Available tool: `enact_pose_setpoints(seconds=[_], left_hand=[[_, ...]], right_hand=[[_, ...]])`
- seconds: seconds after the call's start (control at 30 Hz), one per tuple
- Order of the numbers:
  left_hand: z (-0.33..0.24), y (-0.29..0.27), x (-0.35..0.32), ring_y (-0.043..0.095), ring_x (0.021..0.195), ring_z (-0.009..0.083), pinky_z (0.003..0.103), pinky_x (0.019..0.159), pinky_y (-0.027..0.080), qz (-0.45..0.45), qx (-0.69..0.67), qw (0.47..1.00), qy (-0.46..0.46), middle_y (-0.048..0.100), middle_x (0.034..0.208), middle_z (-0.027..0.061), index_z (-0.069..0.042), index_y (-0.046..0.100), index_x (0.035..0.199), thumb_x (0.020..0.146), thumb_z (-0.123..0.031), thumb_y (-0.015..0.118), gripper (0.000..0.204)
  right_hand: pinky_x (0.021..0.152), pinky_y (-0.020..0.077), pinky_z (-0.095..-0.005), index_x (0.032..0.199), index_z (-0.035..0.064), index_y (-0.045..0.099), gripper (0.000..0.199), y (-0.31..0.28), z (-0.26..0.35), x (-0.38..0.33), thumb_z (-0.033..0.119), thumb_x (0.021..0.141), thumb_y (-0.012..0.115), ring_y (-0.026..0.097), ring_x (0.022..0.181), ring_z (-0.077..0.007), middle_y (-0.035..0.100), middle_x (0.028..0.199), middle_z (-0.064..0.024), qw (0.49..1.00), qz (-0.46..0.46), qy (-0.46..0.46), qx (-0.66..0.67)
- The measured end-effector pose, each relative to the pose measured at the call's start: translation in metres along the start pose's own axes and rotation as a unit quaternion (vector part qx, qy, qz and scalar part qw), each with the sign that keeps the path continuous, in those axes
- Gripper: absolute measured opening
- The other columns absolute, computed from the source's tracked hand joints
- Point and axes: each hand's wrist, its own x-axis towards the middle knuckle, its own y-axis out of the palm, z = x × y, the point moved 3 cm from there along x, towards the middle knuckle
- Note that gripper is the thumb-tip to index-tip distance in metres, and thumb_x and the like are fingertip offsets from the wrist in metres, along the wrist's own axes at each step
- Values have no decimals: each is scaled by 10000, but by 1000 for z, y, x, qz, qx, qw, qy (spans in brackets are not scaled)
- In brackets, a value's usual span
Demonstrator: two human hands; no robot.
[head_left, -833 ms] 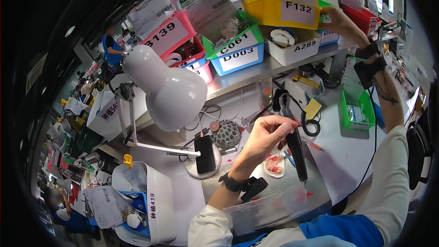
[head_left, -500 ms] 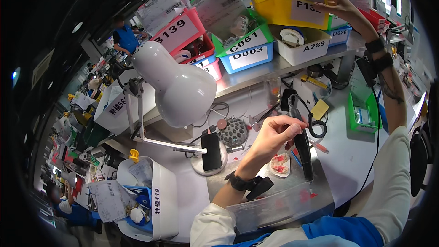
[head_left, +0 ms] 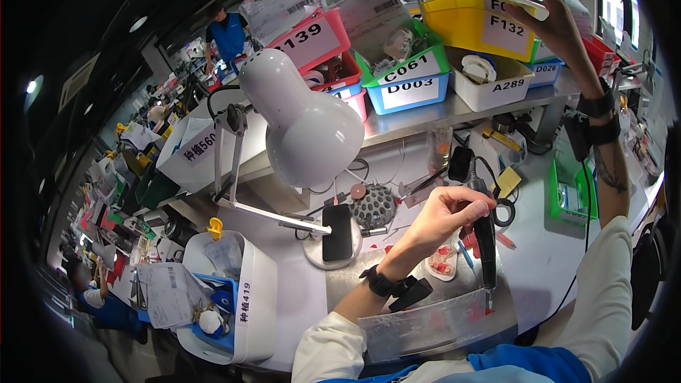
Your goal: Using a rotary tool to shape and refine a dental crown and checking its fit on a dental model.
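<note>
My left hand (head_left: 454, 214) is closed around a black corded handpiece (head_left: 485, 248), a slim rotary tool whose thin metal tip points down over the bench plate. Just left of the tool lies a pale dental model (head_left: 441, 262) with red patches, a blue stick beside it. Up at the shelf, my right hand (head_left: 553, 25) has its fingers spread at the right end of a yellow bin (head_left: 454, 27). One finger overlaps the bin's label; whether it touches cannot be told. That bin sits above a white bin (head_left: 489, 93) holding a white model.
A white desk lamp (head_left: 312, 131) leans over the bench, with a phone (head_left: 337, 232) by its base. Stacked red, green and blue bins (head_left: 408, 96) line the metal shelf. A white tub (head_left: 255, 305) stands left, a green tray (head_left: 567, 209) right. Other people work at far left.
My right hand has loosened from the yellow bin, its fingers now spread at the bin's end. The whole view has shifted, with the bench and shelf appearing further right. My left hand keeps the handpiece.
</note>
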Motion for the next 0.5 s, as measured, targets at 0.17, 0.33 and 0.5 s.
enact_pose_setpoints(seconds=[0.17,0.33,0.5], left_hand=[[4,5,4,521,581,46,191,483,419,7,-9,1000,-14,628,779,24,4,675,930,862,-214,632,232],[0,5,2,513,583,47,189,475,410,7,-15,1000,-14,617,769,25,2,679,938,860,-206,633,226],[0,4,1,513,577,50,188,470,405,16,-31,999,-17,597,748,20,0,679,943,856,-204,644,226]], right_hand=[[858,491,-363,1085,35,574,302,51,113,-12,198,835,624,611,962,-290,615,1081,-133,981,52,-186,-17],[824,486,-396,1093,42,525,332,116,115,-28,223,831,618,569,1001,-314,524,1188,-135,983,111,-124,-80],[740,484,-408,1008,40,548,296,122,113,-29,218,796,655,559,951,-292,538,1071,-77,991,101,-91,0]])
